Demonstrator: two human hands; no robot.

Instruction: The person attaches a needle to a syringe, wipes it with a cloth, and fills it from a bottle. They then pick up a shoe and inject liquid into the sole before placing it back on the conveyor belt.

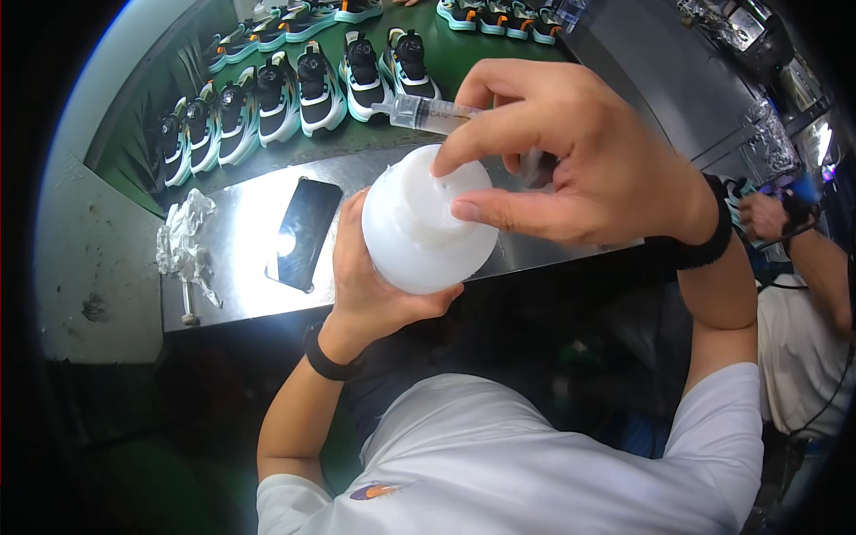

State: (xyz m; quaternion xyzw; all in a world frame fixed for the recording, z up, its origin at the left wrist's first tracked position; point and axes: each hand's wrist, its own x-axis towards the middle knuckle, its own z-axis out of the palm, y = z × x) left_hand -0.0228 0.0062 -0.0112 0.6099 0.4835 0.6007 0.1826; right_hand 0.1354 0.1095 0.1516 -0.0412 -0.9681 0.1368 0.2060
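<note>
My left hand [366,290] is wrapped round the side of a white plastic bottle [419,254], its top tilted toward me. Over it, my right hand [580,147] holds a clear syringe [428,114] in its curled fingers, the nozzle pointing left. The thumb and a finger of that same hand rest on the bottle's narrower white top, a little apart from each other. Whether this top is a separate cap is hard to make out. Part of the syringe is hidden behind the fingers.
A dark phone [306,234] and crumpled white material [185,236] lie on the shiny metal ledge [236,294]. Beyond, black, white and mint sneakers [318,86] stand in rows on a green surface [410,18]. At right, a co-worker's hand [764,216] is near another shoe.
</note>
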